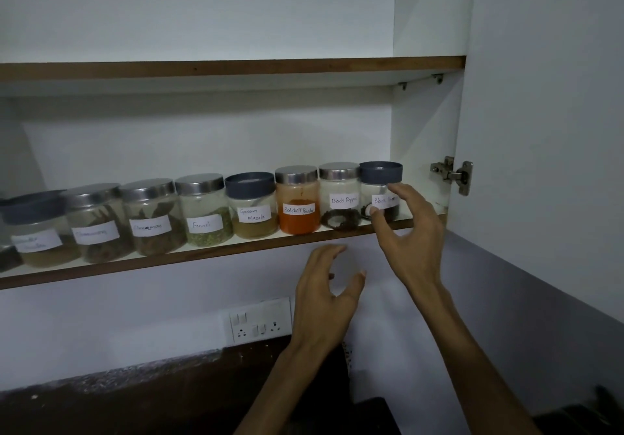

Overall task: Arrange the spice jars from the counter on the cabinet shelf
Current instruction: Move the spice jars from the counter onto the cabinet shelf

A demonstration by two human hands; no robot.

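Several labelled glass spice jars stand in a row on the lower cabinet shelf (202, 255). From the right: a blue-lidded black pepper jar (380, 184), a steel-lidded black pepper jar (339, 195), the red chilli powder jar (297, 200), the garam masala jar (251, 205), and the fennel jar (204, 210). My right hand (410, 232) hovers open just in front of the rightmost jar, fingers spread, thumb tip near its label. Below the shelf edge my left hand (324, 289) is open and holds nothing.
The upper shelf (236, 66) is bare. The open cabinet door with its hinge (454, 174) is at the right. A wall socket plate (258, 320) sits below the shelf, above the dark counter (135, 401). More jars (94, 222) continue to the left.
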